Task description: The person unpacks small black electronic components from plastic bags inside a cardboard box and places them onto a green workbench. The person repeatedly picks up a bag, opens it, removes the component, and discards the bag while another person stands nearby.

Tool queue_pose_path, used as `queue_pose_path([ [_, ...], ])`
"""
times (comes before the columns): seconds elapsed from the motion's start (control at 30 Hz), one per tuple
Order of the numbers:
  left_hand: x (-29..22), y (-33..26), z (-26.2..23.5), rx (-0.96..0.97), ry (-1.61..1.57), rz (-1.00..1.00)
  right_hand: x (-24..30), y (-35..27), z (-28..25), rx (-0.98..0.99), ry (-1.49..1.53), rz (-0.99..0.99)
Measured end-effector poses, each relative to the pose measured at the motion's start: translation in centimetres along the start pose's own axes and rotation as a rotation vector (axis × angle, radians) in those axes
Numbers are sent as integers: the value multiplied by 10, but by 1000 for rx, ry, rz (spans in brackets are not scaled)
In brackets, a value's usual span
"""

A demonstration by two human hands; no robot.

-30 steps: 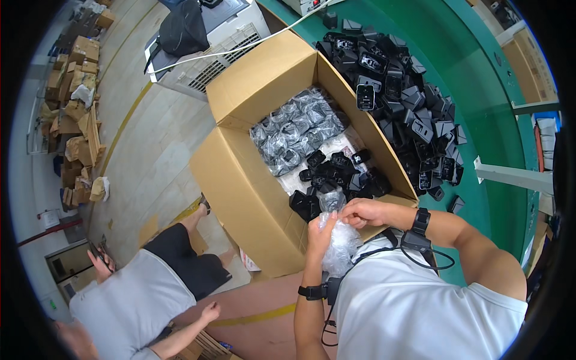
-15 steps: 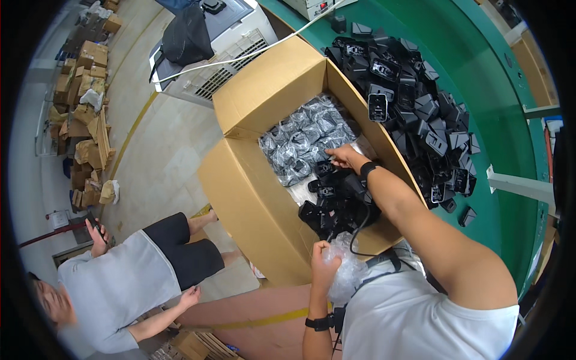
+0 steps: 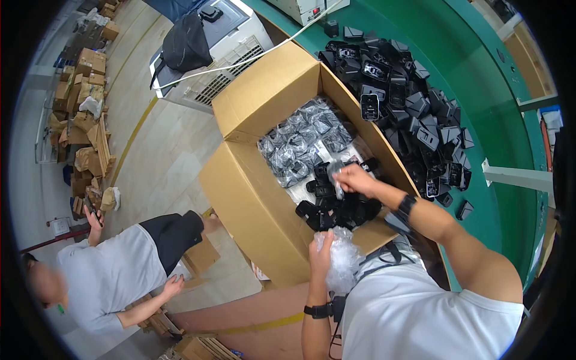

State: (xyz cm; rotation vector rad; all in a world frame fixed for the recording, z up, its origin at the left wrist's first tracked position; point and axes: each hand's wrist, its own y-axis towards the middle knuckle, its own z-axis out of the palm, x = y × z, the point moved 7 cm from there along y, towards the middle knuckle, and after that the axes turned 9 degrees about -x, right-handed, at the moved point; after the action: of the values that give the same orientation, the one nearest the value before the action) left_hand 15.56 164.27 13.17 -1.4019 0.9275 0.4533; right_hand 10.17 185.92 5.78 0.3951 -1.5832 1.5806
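Observation:
A large open cardboard box [image 3: 240,198] stands in front of me. Rows of grey-looking parts wrapped in clear plastic [image 3: 294,150] fill its far side. Loose black plastic parts [image 3: 324,210] lie in a heap at its near side. My right hand [image 3: 354,180] is over the box, closed on a crinkled clear plastic bag [image 3: 336,174]; I cannot tell whether anything is inside. Close to the box's near edge, my left hand [image 3: 321,255] grips a bunch of clear plastic bags [image 3: 342,258] against my front.
Many black plastic housings [image 3: 414,108] are piled on the green table [image 3: 480,78] to the right. A white slatted appliance [image 3: 231,54] with a black bag [image 3: 187,45] on it stands beyond the box. At left, another person [image 3: 126,258] holds a phone; cartons [image 3: 90,63] line the wall.
My right hand has drawn back from the wrapped parts toward me and now shows a plastic bag in its fingers. My left hand keeps the bunch, slightly higher. The other person has shifted slightly.

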Motion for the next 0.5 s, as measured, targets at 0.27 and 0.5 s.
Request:
queue_pose_path([
  [0.27,-6,11,38,90,-62,-85,-25,-107,25,562,38,352],
  [0.5,-4,-9,7,-17,79,-28,-33,88,-88,-422,-397,150],
])
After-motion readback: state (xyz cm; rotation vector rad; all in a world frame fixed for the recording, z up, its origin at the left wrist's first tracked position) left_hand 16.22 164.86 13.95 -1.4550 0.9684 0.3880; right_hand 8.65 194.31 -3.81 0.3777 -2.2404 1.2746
